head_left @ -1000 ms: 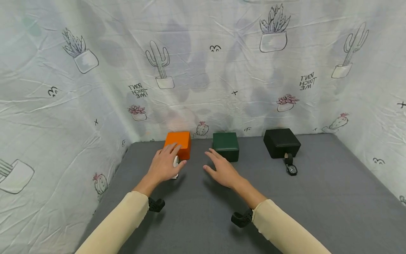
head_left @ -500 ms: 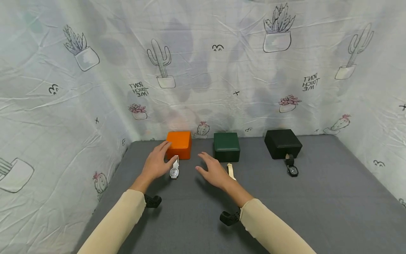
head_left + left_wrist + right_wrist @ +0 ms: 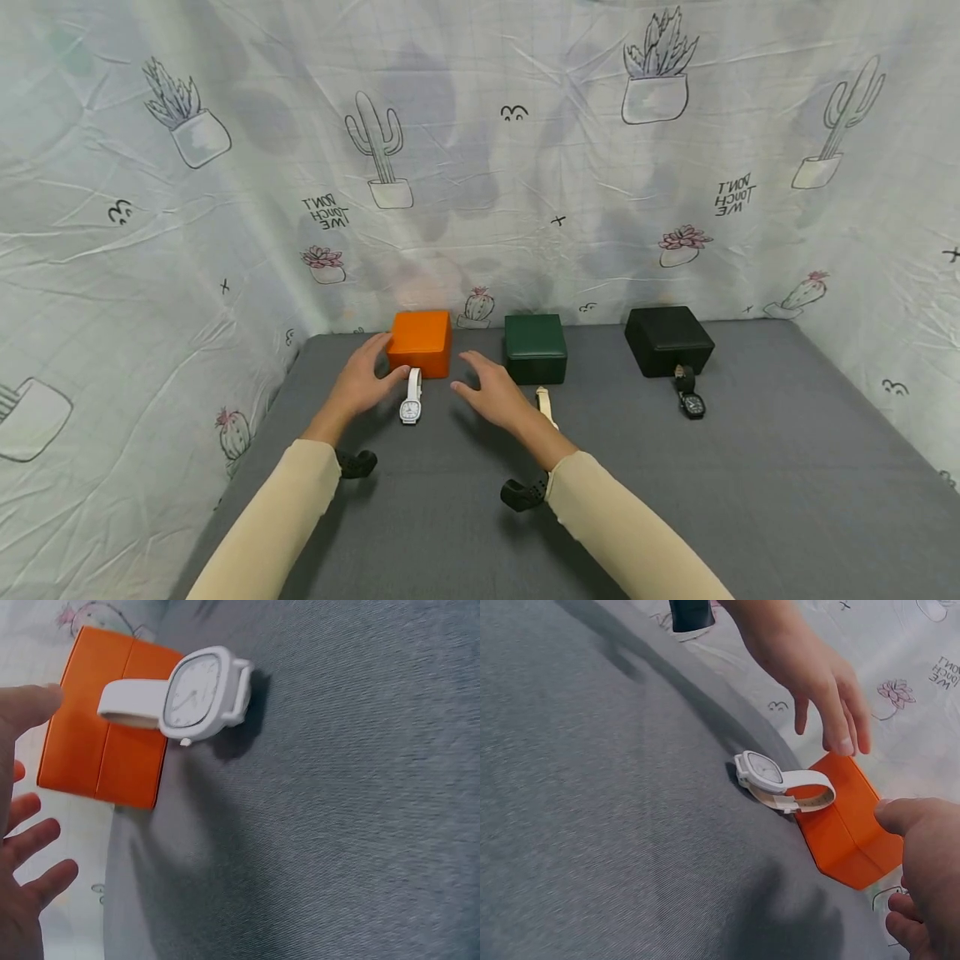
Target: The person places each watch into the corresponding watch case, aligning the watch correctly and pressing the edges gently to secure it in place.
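An orange box (image 3: 420, 342) stands at the back left of the grey table, and a white wristwatch (image 3: 410, 410) lies just in front of it, dial up. My left hand (image 3: 360, 379) hovers at the box's left side with fingers spread; whether it touches the box I cannot tell. To the right of the watch, my right hand (image 3: 491, 392) is held in the air, fingers loosely extended, holding nothing. In the left wrist view, the white watch (image 3: 195, 694) has its strap toward the orange box (image 3: 105, 727). Part of a cream-strapped watch (image 3: 545, 404) shows behind my right hand.
A dark green box (image 3: 535, 348) stands at the back middle. Further right is a black box (image 3: 667, 340), with a black watch (image 3: 691, 402) in front of it. A white printed cloth (image 3: 480, 167) hangs behind the table (image 3: 675, 500).
Both hands have shifted left. My left hand has drawn off from over the orange box to its left side, uncovering the white watch. The cream strap has come into view behind my right hand.
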{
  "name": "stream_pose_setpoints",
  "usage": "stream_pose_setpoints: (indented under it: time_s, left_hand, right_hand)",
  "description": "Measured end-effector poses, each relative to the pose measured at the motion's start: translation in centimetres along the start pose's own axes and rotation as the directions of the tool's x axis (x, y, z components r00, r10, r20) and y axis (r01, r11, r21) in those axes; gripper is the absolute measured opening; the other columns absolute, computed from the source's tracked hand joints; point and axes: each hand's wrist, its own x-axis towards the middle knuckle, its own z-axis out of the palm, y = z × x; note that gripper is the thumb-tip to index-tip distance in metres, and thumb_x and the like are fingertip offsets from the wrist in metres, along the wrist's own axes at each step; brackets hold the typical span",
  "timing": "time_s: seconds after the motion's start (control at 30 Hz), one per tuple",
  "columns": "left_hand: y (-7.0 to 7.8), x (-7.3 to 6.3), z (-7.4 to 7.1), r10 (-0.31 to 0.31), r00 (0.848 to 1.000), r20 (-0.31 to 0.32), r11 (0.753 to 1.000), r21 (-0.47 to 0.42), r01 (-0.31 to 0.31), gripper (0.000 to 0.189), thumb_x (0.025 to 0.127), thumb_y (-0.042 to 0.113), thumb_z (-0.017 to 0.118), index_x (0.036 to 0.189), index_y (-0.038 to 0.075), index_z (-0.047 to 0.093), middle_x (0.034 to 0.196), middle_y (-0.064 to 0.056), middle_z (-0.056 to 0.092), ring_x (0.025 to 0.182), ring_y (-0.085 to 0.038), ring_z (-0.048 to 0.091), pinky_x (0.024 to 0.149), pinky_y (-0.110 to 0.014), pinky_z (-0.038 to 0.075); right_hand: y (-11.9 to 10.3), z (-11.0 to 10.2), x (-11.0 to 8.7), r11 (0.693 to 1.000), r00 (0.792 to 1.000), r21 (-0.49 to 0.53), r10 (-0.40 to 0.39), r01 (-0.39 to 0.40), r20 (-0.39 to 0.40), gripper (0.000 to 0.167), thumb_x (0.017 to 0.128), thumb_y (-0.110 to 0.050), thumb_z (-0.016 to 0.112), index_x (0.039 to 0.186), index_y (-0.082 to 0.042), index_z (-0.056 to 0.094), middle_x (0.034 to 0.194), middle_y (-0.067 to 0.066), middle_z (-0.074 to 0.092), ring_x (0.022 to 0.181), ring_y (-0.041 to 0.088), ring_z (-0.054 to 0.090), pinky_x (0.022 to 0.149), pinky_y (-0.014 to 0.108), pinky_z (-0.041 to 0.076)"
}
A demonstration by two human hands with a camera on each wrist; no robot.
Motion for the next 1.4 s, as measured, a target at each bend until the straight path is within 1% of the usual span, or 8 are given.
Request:
stream_pose_setpoints:
  time_s: [0.1, 0.2, 0.4, 0.53, 0.73, 1.03, 1.23, 1.4]
  left_hand:
    - [-0.5, 0.4, 0.0, -0.036, 0.999, 0.028, 0.997, -0.071, 0.038, 0.077, 0.092, 0.045, 0.062, 0.153, 0.012, 0.027, 0.156, -0.015, 0.031, 0.138, -0.039, 0.036, 0.109, -0.062, 0.032]
    - [-1.0, 0.8, -0.1, -0.076, 0.996, 0.045, 0.983, -0.165, 0.083, 0.080, 0.091, 0.044, 0.064, 0.154, 0.013, 0.025, 0.155, -0.016, 0.032, 0.134, -0.040, 0.041, 0.106, -0.061, 0.038]
    - [-1.9, 1.4, 0.0, -0.098, 0.994, 0.047, 0.925, -0.365, 0.108, 0.084, 0.088, 0.035, 0.071, 0.154, 0.012, 0.023, 0.155, -0.015, 0.034, 0.134, -0.037, 0.043, 0.107, -0.053, 0.041]
    - [-2.3, 2.0, 0.3, -0.116, 0.991, 0.063, 0.888, -0.440, 0.132, 0.087, 0.086, 0.036, 0.074, 0.154, 0.015, 0.024, 0.154, -0.012, 0.037, 0.135, -0.035, 0.042, 0.106, -0.054, 0.041]
    - [-2.6, 2.6, 0.7, -0.125, 0.989, 0.083, 0.840, -0.521, 0.150, 0.085, 0.085, 0.035, 0.074, 0.153, 0.018, 0.027, 0.154, -0.010, 0.037, 0.138, -0.034, 0.040, 0.108, -0.054, 0.039]
    - [-3.1, 2.5, 0.9, -0.126, 0.988, 0.094, 0.832, -0.533, 0.157, 0.081, 0.086, 0.033, 0.074, 0.152, 0.016, 0.030, 0.154, -0.010, 0.038, 0.140, -0.033, 0.038, 0.110, -0.054, 0.037]
    - [-3.6, 2.6, 0.8, -0.092, 0.991, 0.099, 0.840, -0.527, 0.131, 0.079, 0.087, 0.029, 0.073, 0.152, 0.018, 0.031, 0.155, -0.010, 0.036, 0.140, -0.035, 0.038, 0.109, -0.055, 0.038]
    - [-3.7, 2.7, 0.3, -0.058, 0.992, 0.116, 0.862, -0.495, 0.108, 0.079, 0.087, 0.026, 0.073, 0.153, 0.022, 0.030, 0.155, -0.012, 0.036, 0.138, -0.038, 0.040, 0.108, -0.056, 0.039]
  right_hand:
    - [0.0, 0.2, 0.7, 1.000, 1.000, 0.015, 0.010, -0.010, -0.001, 0.059, 0.094, -0.035, 0.062, 0.146, -0.014, 0.042, 0.152, 0.007, 0.042, 0.140, 0.025, 0.040, 0.114, 0.046, 0.035]
    - [-0.1, 0.3, 1.4, 0.999, 0.999, 0.033, 0.040, -0.040, 0.001, 0.062, 0.093, -0.035, 0.064, 0.147, -0.014, 0.042, 0.151, 0.006, 0.043, 0.140, 0.025, 0.041, 0.114, 0.046, 0.035]
    - [0.4, 0.7, 2.6, 0.993, 0.998, 0.101, 0.063, -0.062, -0.013, 0.067, 0.089, -0.033, 0.070, 0.146, -0.012, 0.041, 0.148, 0.010, 0.047, 0.136, 0.028, 0.046, 0.110, 0.047, 0.040]
    - [1.0, 1.0, 3.5, 0.980, 0.997, 0.194, 0.059, -0.048, -0.051, 0.068, 0.086, -0.028, 0.074, 0.144, -0.009, 0.043, 0.144, 0.015, 0.050, 0.129, 0.032, 0.053, 0.106, 0.046, 0.045]
    - [1.3, 2.0, 4.8, 0.939, 0.992, 0.339, 0.096, -0.064, -0.077, 0.069, 0.083, -0.020, 0.077, 0.143, -0.007, 0.045, 0.144, 0.017, 0.050, 0.129, 0.031, 0.053, 0.105, 0.044, 0.046]
    - [1.5, 3.3, 5.5, 0.882, 0.988, 0.458, 0.148, -0.110, -0.047, 0.071, 0.084, -0.015, 0.076, 0.146, -0.010, 0.042, 0.148, 0.015, 0.045, 0.132, 0.029, 0.050, 0.106, 0.040, 0.045]
    - [1.6, 3.5, 6.1, 0.876, 0.985, 0.461, 0.170, -0.143, -0.017, 0.077, 0.084, -0.014, 0.075, 0.150, -0.013, 0.035, 0.152, 0.012, 0.041, 0.136, 0.027, 0.047, 0.107, 0.038, 0.044]
    - [1.6, 3.8, 6.7, 0.874, 0.988, 0.466, 0.153, -0.137, 0.003, 0.083, 0.084, -0.011, 0.075, 0.153, -0.014, 0.029, 0.156, 0.008, 0.035, 0.139, 0.026, 0.043, 0.108, 0.038, 0.043]
